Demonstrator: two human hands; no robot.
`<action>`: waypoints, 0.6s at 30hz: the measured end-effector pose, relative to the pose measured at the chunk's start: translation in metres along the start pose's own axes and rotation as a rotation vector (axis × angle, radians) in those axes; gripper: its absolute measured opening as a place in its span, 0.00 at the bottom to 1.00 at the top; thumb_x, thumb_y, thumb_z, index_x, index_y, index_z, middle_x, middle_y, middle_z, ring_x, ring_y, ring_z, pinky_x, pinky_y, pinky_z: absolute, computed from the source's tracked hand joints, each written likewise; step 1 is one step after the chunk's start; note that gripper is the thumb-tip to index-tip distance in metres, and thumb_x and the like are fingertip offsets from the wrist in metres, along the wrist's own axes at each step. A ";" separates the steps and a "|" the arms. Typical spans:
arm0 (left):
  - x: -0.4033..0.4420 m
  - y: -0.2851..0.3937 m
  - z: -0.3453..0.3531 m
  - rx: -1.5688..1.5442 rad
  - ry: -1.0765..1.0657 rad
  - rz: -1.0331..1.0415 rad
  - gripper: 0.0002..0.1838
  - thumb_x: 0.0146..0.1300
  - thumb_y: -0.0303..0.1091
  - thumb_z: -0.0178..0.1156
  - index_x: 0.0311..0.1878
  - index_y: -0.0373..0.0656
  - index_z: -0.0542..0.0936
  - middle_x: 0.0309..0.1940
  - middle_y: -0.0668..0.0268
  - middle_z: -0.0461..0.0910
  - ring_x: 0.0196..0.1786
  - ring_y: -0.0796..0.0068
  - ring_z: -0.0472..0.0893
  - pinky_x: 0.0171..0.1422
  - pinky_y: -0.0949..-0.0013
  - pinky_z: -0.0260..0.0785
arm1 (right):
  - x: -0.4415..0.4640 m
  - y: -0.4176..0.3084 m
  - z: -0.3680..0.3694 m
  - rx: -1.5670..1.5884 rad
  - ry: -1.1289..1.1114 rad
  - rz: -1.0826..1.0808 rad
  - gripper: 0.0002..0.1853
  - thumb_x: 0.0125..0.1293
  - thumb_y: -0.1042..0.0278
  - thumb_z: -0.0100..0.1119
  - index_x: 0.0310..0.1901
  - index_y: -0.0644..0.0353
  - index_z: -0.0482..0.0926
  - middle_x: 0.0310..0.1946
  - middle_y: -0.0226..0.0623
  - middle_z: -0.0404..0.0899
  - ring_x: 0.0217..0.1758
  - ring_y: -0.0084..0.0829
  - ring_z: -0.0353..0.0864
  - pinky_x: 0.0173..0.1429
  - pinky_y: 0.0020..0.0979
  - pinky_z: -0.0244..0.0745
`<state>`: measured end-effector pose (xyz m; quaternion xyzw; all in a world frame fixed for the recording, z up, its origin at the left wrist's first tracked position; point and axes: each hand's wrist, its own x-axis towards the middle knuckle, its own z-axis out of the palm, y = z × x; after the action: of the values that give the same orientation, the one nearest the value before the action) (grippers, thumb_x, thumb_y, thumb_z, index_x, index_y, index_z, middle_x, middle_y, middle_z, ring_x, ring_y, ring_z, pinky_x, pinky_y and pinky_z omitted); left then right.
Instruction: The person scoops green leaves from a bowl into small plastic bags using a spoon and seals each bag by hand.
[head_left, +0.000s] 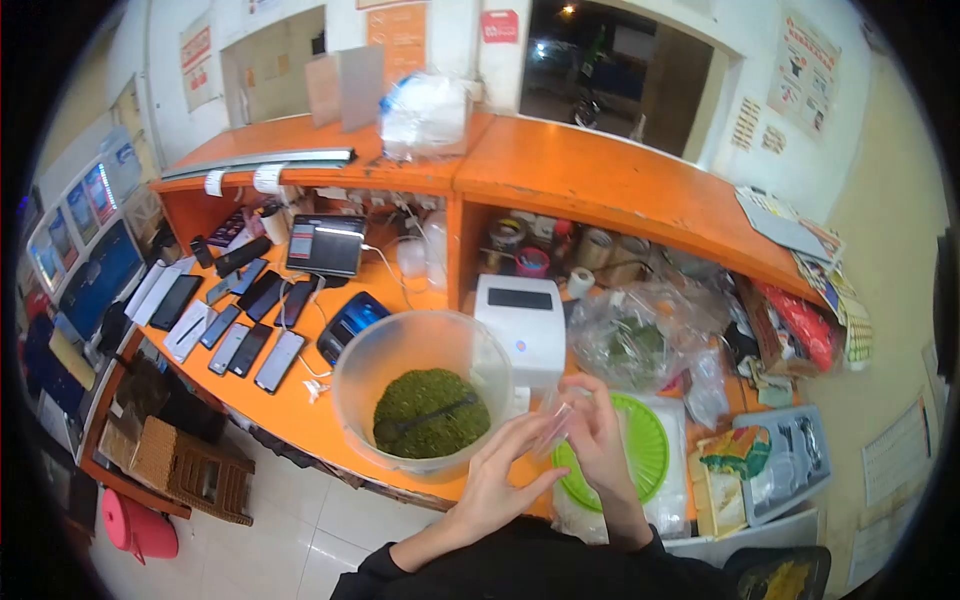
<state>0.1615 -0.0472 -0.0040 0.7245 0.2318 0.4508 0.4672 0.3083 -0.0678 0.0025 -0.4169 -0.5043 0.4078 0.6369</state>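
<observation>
The person wears a black top [540, 562], plain in colour, spread in front of the green ribbed disc [652, 445] on the wearer's side. Its cloth is too dark to show weave or seams clearly. The left sleeve [375, 574], below and left of the disc, ends on the forearm, leaving the wrist uncovered; the right sleeve [652, 550], just below the disc, stops likewise. Both hems are black. The left hand [500, 462] and right hand [600, 440], by the disc's left edge, are bare, with slender fingers.

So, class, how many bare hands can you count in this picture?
2: the left hand, beside the big tub, and the right hand, seen against the green disc; both at clear plastic. No others show.
</observation>
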 end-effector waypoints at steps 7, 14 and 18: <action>-0.010 -0.024 -0.018 -0.294 0.240 -0.293 0.12 0.58 0.23 0.60 0.46 0.31 0.75 0.50 0.52 0.77 0.49 0.74 0.78 0.51 0.74 0.72 | 0.001 0.006 0.017 0.177 -0.146 -0.039 0.17 0.65 0.79 0.48 0.55 0.64 0.61 0.41 0.41 0.72 0.43 0.28 0.77 0.52 0.28 0.72; -0.004 -0.030 -0.025 -0.090 0.383 0.103 0.03 0.51 0.19 0.64 0.30 0.35 0.81 0.37 0.61 0.78 0.39 0.78 0.77 0.42 0.77 0.69 | 0.000 0.006 0.031 -0.098 -0.163 -0.201 0.14 0.55 0.82 0.61 0.43 0.66 0.71 0.37 0.36 0.74 0.41 0.25 0.76 0.50 0.26 0.73; -0.003 -0.035 -0.030 -0.165 0.344 0.054 0.05 0.47 0.18 0.66 0.29 0.36 0.81 0.31 0.64 0.76 0.37 0.78 0.76 0.42 0.75 0.69 | -0.001 0.009 0.029 -0.278 -0.188 -0.188 0.12 0.54 0.85 0.60 0.41 0.69 0.73 0.39 0.37 0.75 0.43 0.27 0.76 0.50 0.27 0.72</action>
<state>0.1374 -0.0196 -0.0315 0.6020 0.2508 0.5979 0.4661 0.2784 -0.0619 -0.0021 -0.4121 -0.6499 0.3100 0.5584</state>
